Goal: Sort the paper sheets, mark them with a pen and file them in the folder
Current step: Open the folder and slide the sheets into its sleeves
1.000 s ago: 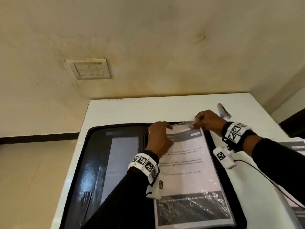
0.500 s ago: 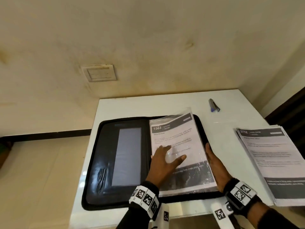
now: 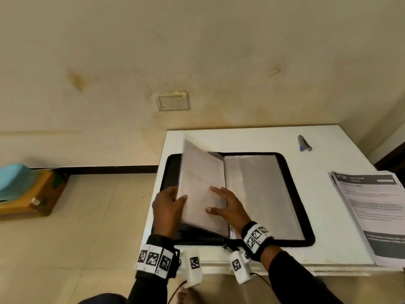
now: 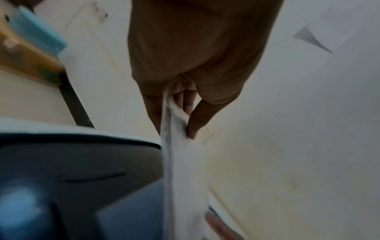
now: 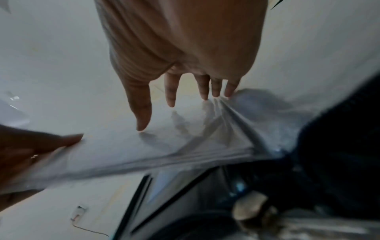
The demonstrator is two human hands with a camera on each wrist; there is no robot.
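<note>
A black zip folder [image 3: 293,178] lies open on the white table [image 3: 241,141]. A plastic sleeve page [image 3: 201,178] with a sheet in it stands half turned, tilted toward the left. My left hand [image 3: 168,207] pinches that page's left edge, thumb on top; the left wrist view shows the page edge [image 4: 170,129] between thumb and fingers. My right hand [image 3: 225,205] lies flat with straight fingers on the page near the spine; its fingers [image 5: 170,95] show spread in the right wrist view. Another clear sleeve [image 3: 260,194] lies flat on the folder's right half.
A stack of printed sheets [image 3: 372,211] lies at the table's right edge. A blue-grey pen [image 3: 304,143] rests at the back right. To the left, on the floor, stands a wooden box with a light blue thing [image 3: 19,187] on it. A wall switch [image 3: 171,101] is behind.
The filed sleeve page that lay flat on the right half has been lifted and swung leftward. My left hand moved to its outer edge and pinched it; my right hand moved onto the page.
</note>
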